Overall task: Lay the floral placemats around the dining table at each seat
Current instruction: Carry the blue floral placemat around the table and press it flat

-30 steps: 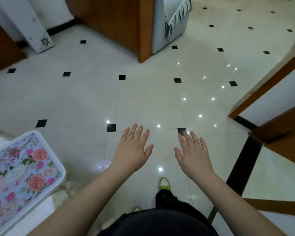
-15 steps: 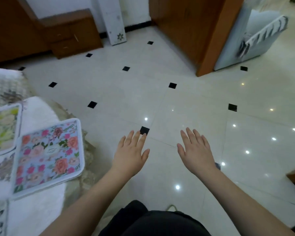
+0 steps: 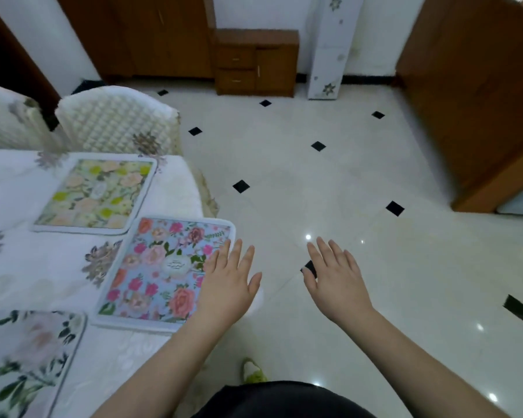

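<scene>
Three placemats are lying on the table [image 3: 18,267] — a yellow mat [image 3: 95,196] before a chair [image 3: 115,119], a pink mat [image 3: 160,271] at the near corner, a pale mat [image 3: 27,357] at the bottom edge. The left hand [image 3: 228,285] is hovering over the pink mat's right edge, fingers straight and spread, holding nothing. The right hand [image 3: 335,280] is hanging likewise over the floor [image 3: 344,176].

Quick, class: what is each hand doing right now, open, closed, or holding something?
Left hand: open, fingers straight, holding nothing, in front of the pink floral placemat's edge.
Right hand: open, fingers spread, holding nothing, over the floor.
</scene>
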A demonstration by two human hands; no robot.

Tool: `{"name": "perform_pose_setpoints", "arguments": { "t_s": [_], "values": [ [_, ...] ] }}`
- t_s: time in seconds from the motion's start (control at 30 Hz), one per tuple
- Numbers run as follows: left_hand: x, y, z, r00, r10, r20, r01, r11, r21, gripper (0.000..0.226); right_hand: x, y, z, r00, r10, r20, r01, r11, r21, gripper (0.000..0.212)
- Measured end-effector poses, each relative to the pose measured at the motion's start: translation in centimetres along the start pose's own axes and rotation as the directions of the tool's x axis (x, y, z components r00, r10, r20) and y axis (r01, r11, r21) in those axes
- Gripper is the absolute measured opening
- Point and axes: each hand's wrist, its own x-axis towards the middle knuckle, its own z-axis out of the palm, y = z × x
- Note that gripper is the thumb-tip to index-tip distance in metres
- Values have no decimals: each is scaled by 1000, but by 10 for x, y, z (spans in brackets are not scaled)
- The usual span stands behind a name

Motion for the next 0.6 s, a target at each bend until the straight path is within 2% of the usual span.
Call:
{"name": "perform_pose_setpoints", "arguments": {
  "t_s": [0.3,0.4,0.6],
  "values": [
    [19,-90,5,978,-210,-12,209,975,-76,60,90,-88,-8,962,-265,61,269,961,-58,71],
    [17,-112,11,949,-312,32,313,936,-162,88,119,-113,-5,910,-403,98,410,911,-55,82],
    [12,-138,31,832,-536,139,554,810,-194,88,169,-169,-1,777,-599,192,617,785,-48,84]
  ]
}}
